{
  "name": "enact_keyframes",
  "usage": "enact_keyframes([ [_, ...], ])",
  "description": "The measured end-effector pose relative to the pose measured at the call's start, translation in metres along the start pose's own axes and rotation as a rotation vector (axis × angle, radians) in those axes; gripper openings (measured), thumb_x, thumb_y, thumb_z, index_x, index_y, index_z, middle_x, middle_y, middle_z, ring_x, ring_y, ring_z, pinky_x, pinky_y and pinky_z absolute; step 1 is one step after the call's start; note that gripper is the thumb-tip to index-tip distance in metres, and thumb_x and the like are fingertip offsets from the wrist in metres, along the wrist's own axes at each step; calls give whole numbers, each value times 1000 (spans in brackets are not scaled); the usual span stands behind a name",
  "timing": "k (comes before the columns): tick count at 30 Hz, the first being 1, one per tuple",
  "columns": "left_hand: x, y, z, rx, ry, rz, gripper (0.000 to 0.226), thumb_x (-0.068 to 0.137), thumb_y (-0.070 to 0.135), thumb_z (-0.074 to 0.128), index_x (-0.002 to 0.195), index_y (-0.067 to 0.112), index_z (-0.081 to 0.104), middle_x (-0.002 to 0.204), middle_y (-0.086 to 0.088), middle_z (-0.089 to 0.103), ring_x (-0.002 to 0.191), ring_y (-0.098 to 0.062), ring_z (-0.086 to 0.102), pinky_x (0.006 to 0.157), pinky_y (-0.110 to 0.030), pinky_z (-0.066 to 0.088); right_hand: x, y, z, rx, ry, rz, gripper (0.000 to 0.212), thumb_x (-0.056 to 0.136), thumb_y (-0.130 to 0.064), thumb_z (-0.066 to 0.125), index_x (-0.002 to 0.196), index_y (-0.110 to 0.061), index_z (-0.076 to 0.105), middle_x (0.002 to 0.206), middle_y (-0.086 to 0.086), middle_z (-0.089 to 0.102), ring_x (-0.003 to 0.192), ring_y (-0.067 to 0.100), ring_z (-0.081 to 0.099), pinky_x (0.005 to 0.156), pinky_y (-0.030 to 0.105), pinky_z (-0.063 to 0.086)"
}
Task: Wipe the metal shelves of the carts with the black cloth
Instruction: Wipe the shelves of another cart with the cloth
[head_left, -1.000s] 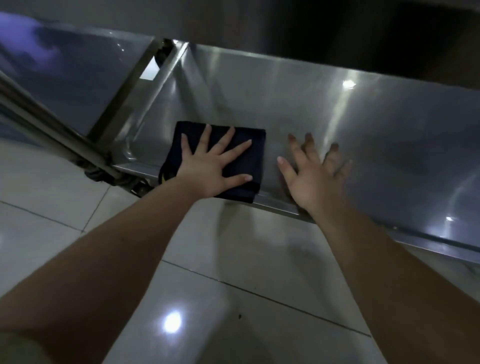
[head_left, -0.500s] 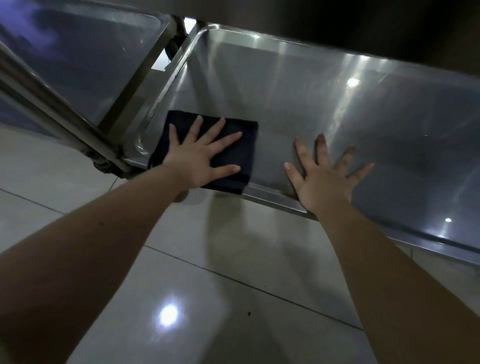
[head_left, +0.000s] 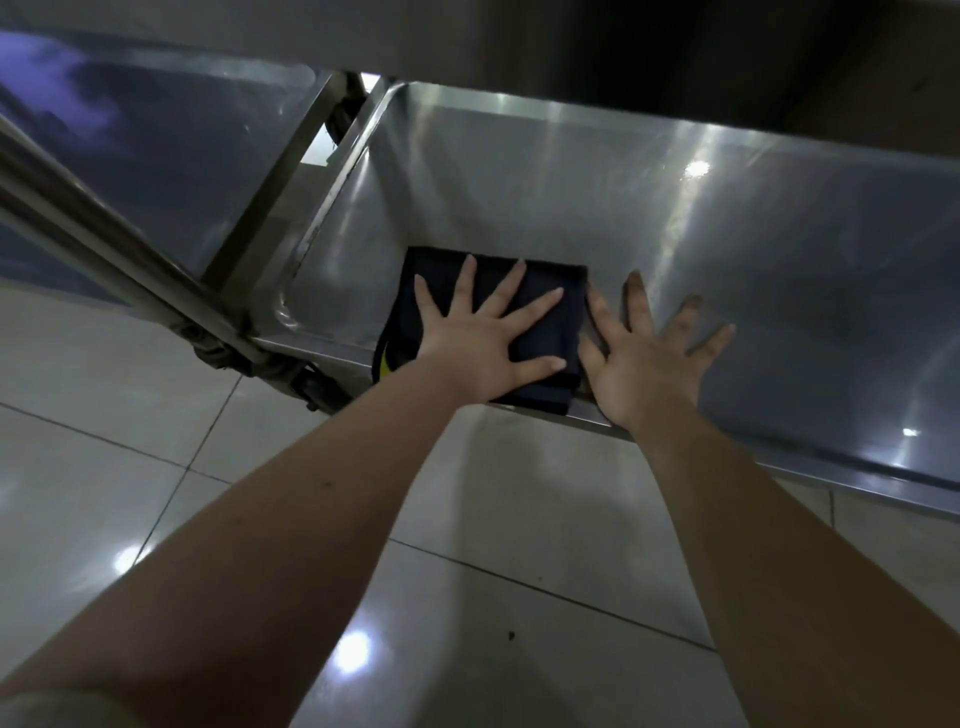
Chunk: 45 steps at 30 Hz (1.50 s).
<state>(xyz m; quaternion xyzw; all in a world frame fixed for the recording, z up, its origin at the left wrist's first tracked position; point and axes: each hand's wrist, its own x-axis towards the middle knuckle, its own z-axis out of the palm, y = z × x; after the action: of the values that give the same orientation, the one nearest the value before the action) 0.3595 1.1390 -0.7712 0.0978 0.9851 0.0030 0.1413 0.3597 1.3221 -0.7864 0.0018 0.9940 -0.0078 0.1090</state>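
A folded black cloth (head_left: 561, 291) lies on the low metal shelf (head_left: 779, 260) of a cart, at the shelf's near edge. My left hand (head_left: 478, 343) presses flat on the cloth with fingers spread. My right hand (head_left: 639, 353) rests flat on the bare shelf just right of the cloth, fingers spread, its thumb side touching the cloth's right edge.
A second cart's shelf (head_left: 156, 156) stands to the left, with its metal post (head_left: 104, 249) slanting across. A caster (head_left: 311, 384) sits below the shelf corner. An upper shelf (head_left: 467, 36) overhangs at the top. Glossy floor tiles (head_left: 493, 519) lie beneath my arms.
My left hand has slid the cloth to the right along the shelf's near edge, until it meets my right hand. The right hand has stayed in about the same place.
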Motion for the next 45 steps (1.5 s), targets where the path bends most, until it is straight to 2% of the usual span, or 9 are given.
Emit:
enact_keyframes([
  [7, -14, -74, 2, -61, 36, -99, 82, 70, 91, 19, 143, 66, -7, 162, 23, -14, 151, -29, -15, 109, -74, -6, -1, 2, 1, 23, 7, -12, 63, 89, -78, 6, 146, -58, -12, 164, -12, -13, 145, 49, -16, 106, 76, -11],
  [12, -29, -137, -1, -39, -42, -191, 78, 65, 98, 12, 129, 72, -24, 162, 20, -19, 150, -29, -16, 112, -71, -6, -1, -2, 2, 24, 9, -4, 65, 87, -81, 6, 146, -59, -12, 164, -12, -14, 144, 50, -18, 106, 75, -11],
  [17, -27, -101, -2, -48, -56, -189, 85, 64, 90, 9, 140, 65, -19, 161, 18, -23, 149, -36, -18, 108, -76, -4, -1, -5, 3, 12, 18, 1, 64, 88, -79, 5, 146, -57, -13, 164, -10, -14, 144, 51, -17, 105, 77, -9],
  [24, -20, -19, 4, -26, -17, -84, 77, 79, 87, 17, 143, 62, -17, 161, 18, -23, 147, -38, -22, 103, -80, -7, -2, -4, 3, 12, 7, 3, 64, 87, -78, 3, 146, -57, -14, 164, -10, -16, 144, 49, -18, 106, 77, -8],
  [29, -27, -57, 5, -52, 30, -116, 75, 78, 88, 22, 141, 67, -13, 161, 22, -19, 149, -33, -18, 103, -81, -6, -2, -3, 2, 22, 18, -12, 65, 87, -80, 4, 146, -58, -10, 164, -11, -11, 144, 50, -16, 106, 77, -8],
  [34, -34, -120, -1, -54, -32, -236, 77, 71, 90, 17, 137, 70, -17, 161, 23, -19, 150, -31, -14, 107, -78, 0, -3, -5, 3, 28, 22, -6, 65, 87, -80, 7, 146, -59, -9, 164, -11, -12, 145, 49, -15, 107, 76, -8],
  [38, -39, -113, 2, -42, -9, -227, 74, 81, 85, 21, 141, 65, -16, 162, 19, -18, 150, -33, -14, 108, -77, -1, -3, -6, 3, 1, 25, -3, 64, 87, -79, 5, 146, -59, -9, 164, -10, -10, 144, 51, -13, 106, 77, -6],
  [41, -45, -100, 9, -33, 20, -197, 74, 78, 86, 15, 142, 65, -16, 162, 19, -18, 150, -34, -15, 107, -77, -3, -4, -10, 2, -25, 36, -8, 63, 91, -75, 9, 148, -56, -6, 165, -10, -7, 144, 53, -10, 105, 78, -6],
  [45, -45, -93, 11, -38, 39, -197, 75, 75, 87, 11, 142, 65, -14, 163, 19, -16, 150, -34, -15, 107, -77, -3, 21, -47, -14, 2, 30, -203, 58, 97, -67, 14, 150, -53, -3, 165, -15, -1, 147, 48, -6, 107, 77, -5],
])
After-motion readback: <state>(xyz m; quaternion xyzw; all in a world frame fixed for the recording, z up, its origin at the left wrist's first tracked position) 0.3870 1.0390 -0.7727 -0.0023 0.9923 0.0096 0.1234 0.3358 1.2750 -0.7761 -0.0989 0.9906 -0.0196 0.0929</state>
